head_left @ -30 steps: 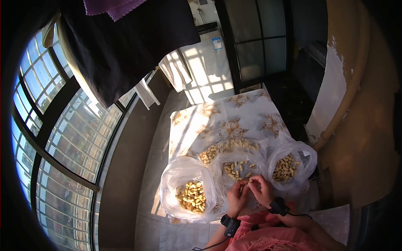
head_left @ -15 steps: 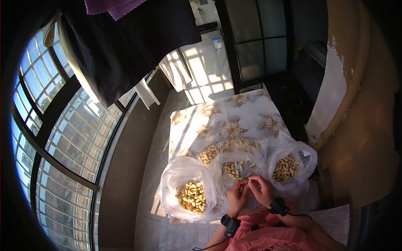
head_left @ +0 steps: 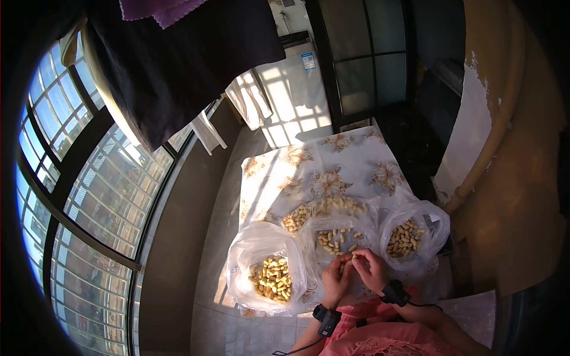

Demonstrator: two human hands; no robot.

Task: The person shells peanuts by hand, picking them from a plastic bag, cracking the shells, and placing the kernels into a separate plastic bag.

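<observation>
My left hand (head_left: 336,276) and my right hand (head_left: 371,270) meet at the fingertips, just in front of the middle plastic bag (head_left: 309,242). Each hand is closed in a pinch. A small peanut (head_left: 354,256) shows at my right fingertips; what my left fingers grip is too small to tell. Scattered peanuts (head_left: 338,240) lie in the middle bag. The left bag (head_left: 240,255) holds a pile of sunlit peanuts (head_left: 272,279), and the right bag (head_left: 440,228) holds more peanuts (head_left: 405,238).
Behind the middle bag, further peanuts (head_left: 295,219) lie under clear plastic on the flowered tablecloth (head_left: 329,178). Dark clothing (head_left: 184,65) hangs at the upper left, beside barred windows (head_left: 113,196). A white appliance (head_left: 297,89) stands beyond the table.
</observation>
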